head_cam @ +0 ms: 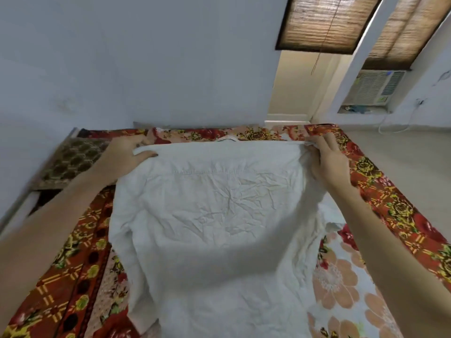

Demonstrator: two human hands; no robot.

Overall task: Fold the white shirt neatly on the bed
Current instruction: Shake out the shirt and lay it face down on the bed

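Note:
A wrinkled white shirt (219, 215) is spread back side up over the bed (395, 211), its collar at the far edge. My left hand (122, 154) pinches the shirt's left shoulder, thumb on top of the cloth. My right hand (329, 159) grips the right shoulder, where the fabric bunches under the fingers. The shirt's lower part runs toward me and out of the frame. One sleeve hangs folded along the left side (119, 228).
The bed carries a red floral cover with a white and peach flowered middle (341, 276). A brown patterned cushion (70, 162) lies at the far left. A wall stands just behind the bed. Bare floor (402, 152) and a window air conditioner (373, 89) lie to the right.

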